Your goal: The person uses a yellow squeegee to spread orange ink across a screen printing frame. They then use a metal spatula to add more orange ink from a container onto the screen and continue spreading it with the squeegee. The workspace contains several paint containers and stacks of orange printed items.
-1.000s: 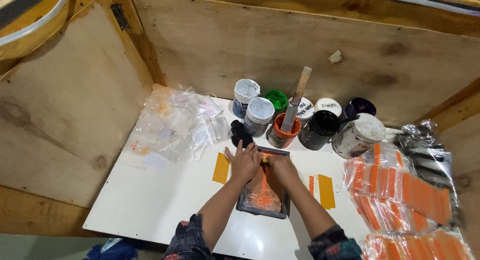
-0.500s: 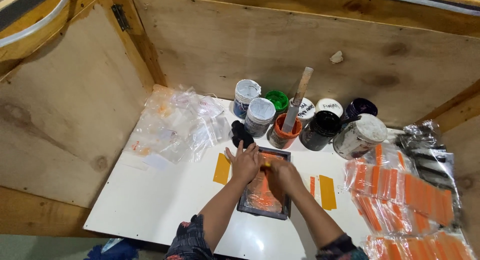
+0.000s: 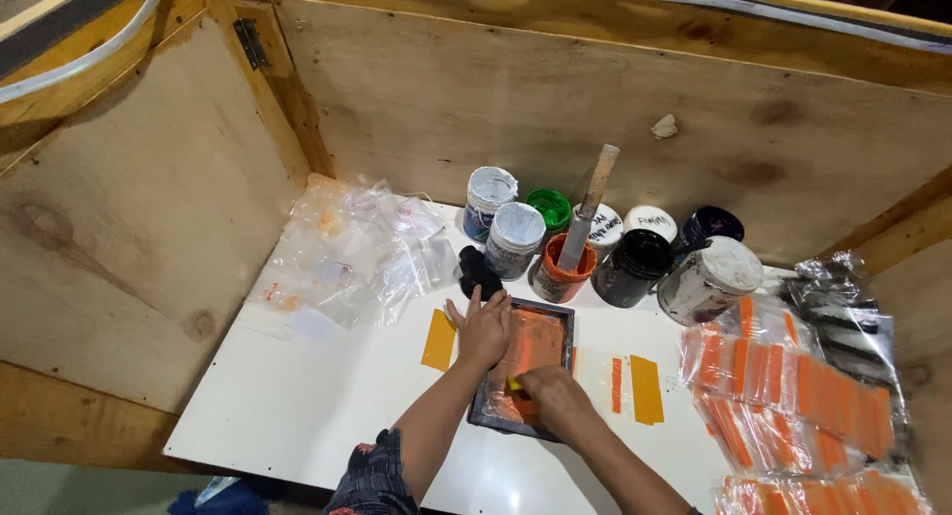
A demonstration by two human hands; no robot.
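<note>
Now drawn back toward six o'clock across the small screen frame [image 3: 526, 366]: right hand [image 3: 550, 396], closed around something yellow. Left hand [image 3: 483, 329] still flat, fingers spread, pinning the frame's nine-o'clock edge; stroke seemingly under way.

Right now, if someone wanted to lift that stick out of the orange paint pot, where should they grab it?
Probably by the pale upper end of the stick, coming from above. It stands tilted in the orange pot, leaning up to the right, so its top rises clear of the surrounding paint pots. The lower part looks grey, possibly paint-coated. Both the left hand and right hand are at the small frame.
</note>
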